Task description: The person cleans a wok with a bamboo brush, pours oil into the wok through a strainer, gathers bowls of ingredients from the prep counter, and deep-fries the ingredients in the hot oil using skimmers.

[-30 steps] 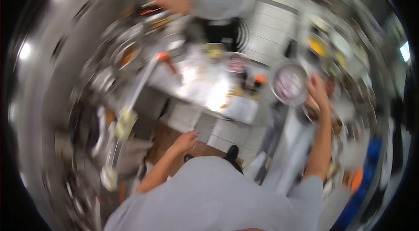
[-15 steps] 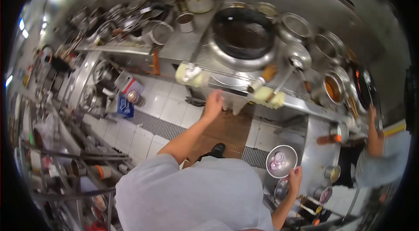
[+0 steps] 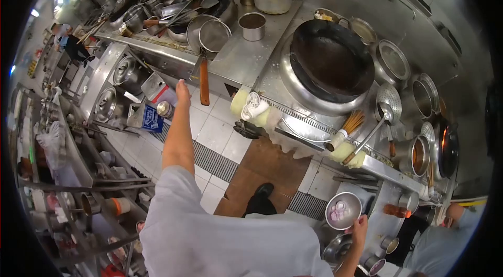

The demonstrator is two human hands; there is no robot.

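Observation:
My right hand (image 3: 359, 229) grips the rim of a steel bowl (image 3: 336, 224) at lower right. Sliced red onion (image 3: 340, 210) lies inside it. My left hand (image 3: 183, 93) reaches forward at upper left over the floor, fingers stretched out and nothing visible in them. Nearest to it is the wooden handle (image 3: 204, 86) of a tool jutting over the counter edge, a short gap to its right. Behind that handle lies a round mesh strainer (image 3: 215, 35).
A large black wok (image 3: 335, 59) sits on the stove. A perforated ladle (image 3: 388, 101), a bamboo brush (image 3: 352, 122) and a folded cloth (image 3: 254, 106) lie by its front edge. Pots and pans crowd the left counter. A co-worker's sleeve (image 3: 450, 243) shows at right.
My left hand has moved left and forward, from before the stove toward the wooden handle. My view has turned left. The bowl of onion stays in my right hand.

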